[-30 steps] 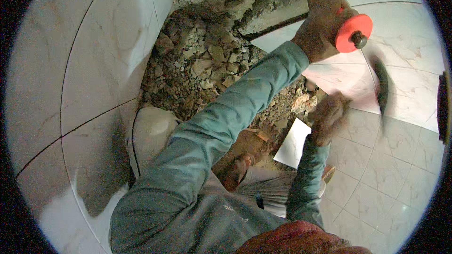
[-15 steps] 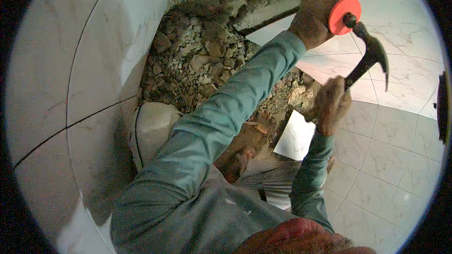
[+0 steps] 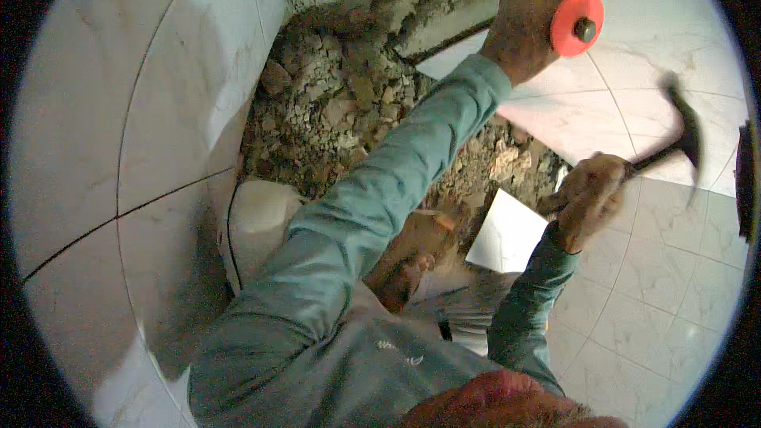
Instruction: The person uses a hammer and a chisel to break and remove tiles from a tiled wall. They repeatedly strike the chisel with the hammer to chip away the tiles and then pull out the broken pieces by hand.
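My left hand (image 3: 527, 24) is closed around a chisel with a round orange hand guard (image 3: 564, 22). The dark striking end of the chisel pokes out through the guard, facing right; its working end is hard to make out among the shadows at the broken wall edge (image 3: 460, 20). My right hand (image 3: 593, 198) grips the handle of a claw hammer (image 3: 686, 141). The hammer's head is blurred by motion and stands apart from the chisel, to its lower right.
Broken mortar and rubble (image 3: 325, 111) cover the floor below my left forearm. A loose white tile piece (image 3: 507, 234) lies near my right wrist. A rounded whitish object (image 3: 265, 214) stands against the tiled wall (image 3: 71, 127) on the left. My bare foot (image 3: 406, 279) is beside the rubble.
My right hand and the hammer have swung away from the chisel, down and to the right. My left hand with the chisel has barely moved.
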A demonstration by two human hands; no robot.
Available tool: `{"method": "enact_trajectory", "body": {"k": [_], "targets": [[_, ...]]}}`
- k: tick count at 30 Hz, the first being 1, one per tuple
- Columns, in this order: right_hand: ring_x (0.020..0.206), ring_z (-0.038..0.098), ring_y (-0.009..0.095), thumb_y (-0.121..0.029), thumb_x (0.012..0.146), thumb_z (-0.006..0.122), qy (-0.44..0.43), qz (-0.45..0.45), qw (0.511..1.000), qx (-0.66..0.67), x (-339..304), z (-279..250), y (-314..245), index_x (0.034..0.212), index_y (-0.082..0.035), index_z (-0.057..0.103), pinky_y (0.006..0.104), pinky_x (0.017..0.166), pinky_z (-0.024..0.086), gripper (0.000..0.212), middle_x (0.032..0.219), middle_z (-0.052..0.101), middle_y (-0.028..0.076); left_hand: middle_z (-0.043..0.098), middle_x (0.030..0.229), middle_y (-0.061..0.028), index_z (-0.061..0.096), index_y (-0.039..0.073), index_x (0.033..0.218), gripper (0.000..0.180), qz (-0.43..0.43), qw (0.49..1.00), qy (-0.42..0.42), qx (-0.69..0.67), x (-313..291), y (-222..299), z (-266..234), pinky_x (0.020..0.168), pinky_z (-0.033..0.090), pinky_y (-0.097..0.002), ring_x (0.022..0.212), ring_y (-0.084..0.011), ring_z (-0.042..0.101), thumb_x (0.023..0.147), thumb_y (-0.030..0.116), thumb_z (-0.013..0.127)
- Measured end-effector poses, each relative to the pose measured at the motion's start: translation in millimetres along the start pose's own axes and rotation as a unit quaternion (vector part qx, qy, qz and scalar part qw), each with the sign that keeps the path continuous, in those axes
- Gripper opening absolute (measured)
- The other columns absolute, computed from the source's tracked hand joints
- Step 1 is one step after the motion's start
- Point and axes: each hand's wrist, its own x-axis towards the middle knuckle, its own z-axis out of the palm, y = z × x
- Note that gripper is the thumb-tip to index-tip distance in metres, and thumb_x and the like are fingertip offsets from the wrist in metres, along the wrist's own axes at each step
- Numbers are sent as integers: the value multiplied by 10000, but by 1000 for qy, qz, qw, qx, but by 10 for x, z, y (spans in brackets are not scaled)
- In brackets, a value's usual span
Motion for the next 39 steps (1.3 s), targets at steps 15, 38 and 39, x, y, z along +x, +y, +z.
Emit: {"method": "enact_trajectory", "body": {"k": [15,38,39], "targets": [[403,311,81,-521,1022,361,98,-199,975,28,28,321,-173,761,-125,440,236,374,298,480,552,382,-16,551,933,-127,617,115,922,288,-2,1000,2,17,63,-10,-6,827,347,-467,943,-335,514,709,274,728],[415,351,65,-429,1000,501,-23,107,984,143,-555,105,677,745,-89,443,234,358,250,429,561,384,-22,514,704,-59,620,158,761,217,33,984,-172,16,-520,138,-360,784,383,-438,764,-283,543,678,315,744],[415,350,66,-431,1002,495,-33,106,984,142,-571,113,731,746,-88,443,234,361,251,431,562,384,-22,517,780,-59,637,151,843,244,41,982,-179,36,-425,141,-381,836,366,-436,837,-278,537,661,269,747]]}}
